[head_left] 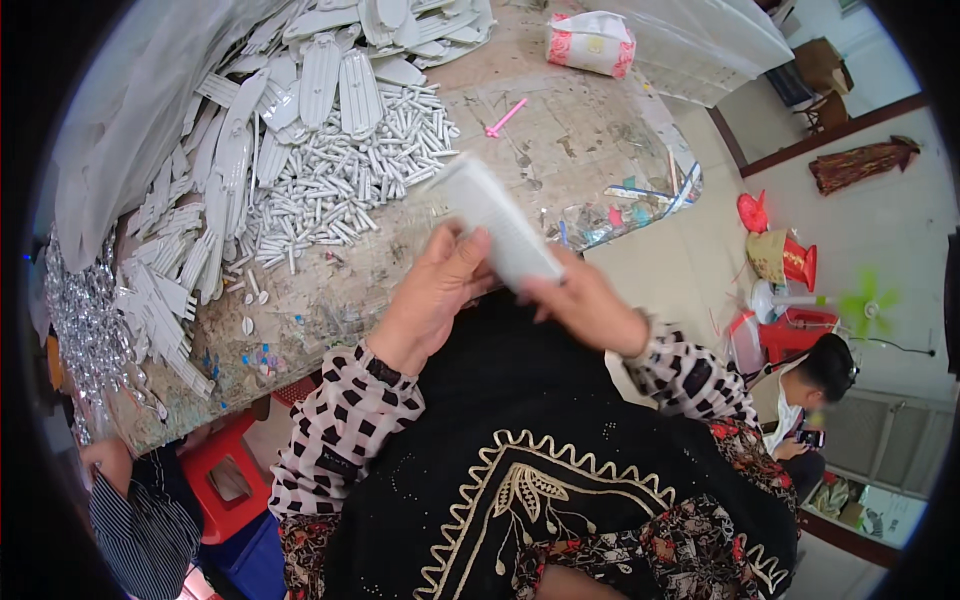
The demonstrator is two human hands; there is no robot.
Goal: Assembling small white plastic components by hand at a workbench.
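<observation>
A pale, flat rectangular plastic piece (pixel 497 220), smeared by motion, slants up and away between my hands in front of my chest. My left hand (pixel 432 285) closes on its near left side, thumb lying along the edge. At the lower right end, the fingers of my right hand (pixel 588 305) pinch the same piece. On the table just beyond my left hand spreads a heap of short white plastic tubes (pixel 335 172). Behind and left of them lie piled long white plastic panels (pixel 318 82), some with rounded ends.
The worn table (pixel 505 165) holds a pink plastic stick (pixel 507 117) and a tissue pack (pixel 591 45). Shiny clear parts (pixel 92 310) heap at its left edge. Below stands a red stool (pixel 222 475). One person's striped sleeve (pixel 140 515) is at left; another person (pixel 815 390) sits at right.
</observation>
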